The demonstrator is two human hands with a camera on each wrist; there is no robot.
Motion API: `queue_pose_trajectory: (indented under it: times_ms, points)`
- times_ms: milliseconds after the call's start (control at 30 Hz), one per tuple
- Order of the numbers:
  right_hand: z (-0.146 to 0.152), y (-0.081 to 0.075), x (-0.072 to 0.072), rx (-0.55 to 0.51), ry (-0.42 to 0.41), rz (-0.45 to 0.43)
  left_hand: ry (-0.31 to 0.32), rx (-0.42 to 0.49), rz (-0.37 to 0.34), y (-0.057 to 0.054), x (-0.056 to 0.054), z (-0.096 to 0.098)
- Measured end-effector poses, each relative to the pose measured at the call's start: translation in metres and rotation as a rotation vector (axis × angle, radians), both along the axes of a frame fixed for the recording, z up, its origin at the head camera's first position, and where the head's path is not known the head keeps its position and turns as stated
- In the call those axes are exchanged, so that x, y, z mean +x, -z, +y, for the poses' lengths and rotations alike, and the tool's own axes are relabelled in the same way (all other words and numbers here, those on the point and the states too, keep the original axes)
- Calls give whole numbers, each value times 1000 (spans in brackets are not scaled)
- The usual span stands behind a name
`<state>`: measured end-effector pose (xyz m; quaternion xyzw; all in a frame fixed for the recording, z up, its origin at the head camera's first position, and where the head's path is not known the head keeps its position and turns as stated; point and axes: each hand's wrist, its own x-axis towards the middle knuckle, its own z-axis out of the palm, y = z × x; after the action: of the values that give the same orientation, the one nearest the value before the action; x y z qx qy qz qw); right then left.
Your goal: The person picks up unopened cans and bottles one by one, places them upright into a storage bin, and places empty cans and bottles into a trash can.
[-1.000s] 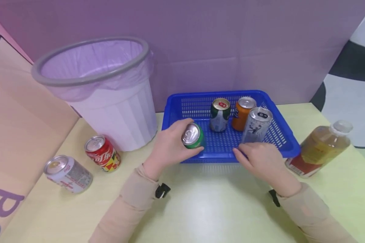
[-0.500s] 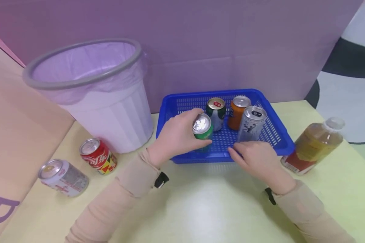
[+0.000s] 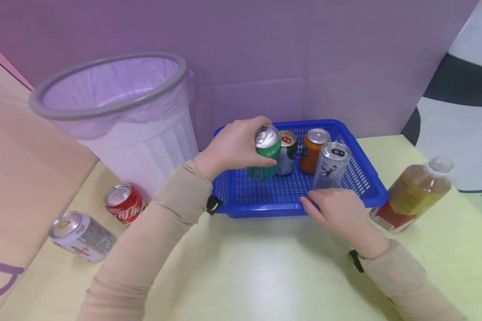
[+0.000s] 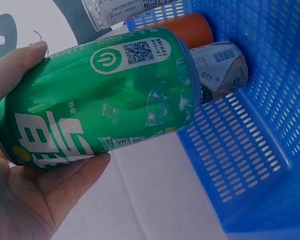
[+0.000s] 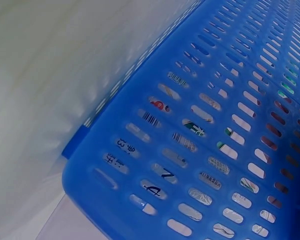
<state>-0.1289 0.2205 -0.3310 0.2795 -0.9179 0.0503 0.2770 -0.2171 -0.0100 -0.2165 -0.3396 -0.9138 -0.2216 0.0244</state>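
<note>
My left hand (image 3: 233, 147) grips a green soda can (image 3: 268, 154) around its side, thumb in front. The can hangs over the left part of a blue plastic basket (image 3: 261, 208); in the left wrist view the green can (image 4: 125, 95) is apart from the basket wall. Behind it stands a dark green and silver can (image 3: 287, 158), partly hidden. An orange can (image 3: 311, 154) and a tall silver can (image 3: 330, 169) stand upright at the basket's right. My right hand (image 3: 339, 214) holds the front rim with curled fingers. In the right wrist view, the perforated basket wall (image 5: 155, 150) fills most of the frame.
Left of the basket stands a white bin (image 3: 144, 147) with a grey rim and purple liner. A red can (image 3: 124, 207), partly behind my sleeve, and a white can (image 3: 84, 240) are on the table. A bottle of amber liquid (image 3: 413, 191) stands right of the basket.
My left hand has lifted the green can and moved it back and rightward, nearer the dark green can. The right hand stays at the rim. The head view has shifted slightly.
</note>
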Motion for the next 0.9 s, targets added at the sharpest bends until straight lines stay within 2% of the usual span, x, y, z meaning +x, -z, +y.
queue_pose_trajectory:
  times_ms: [200, 467, 700, 900]
  points:
    - [1, 1, 0, -13, -3, 19, 27, -2, -17, 1, -9, 12]
    - [-1, 1, 0, -25, -29, 52, 84, -116, -50, 12, -15, 28]
    - [-5, 1, 1, -26, -36, 71, 149, -227, -69, 20, -16, 34]
    - [-5, 2, 2, -19, -36, 69, 164, -226, -80, 25, -20, 35]
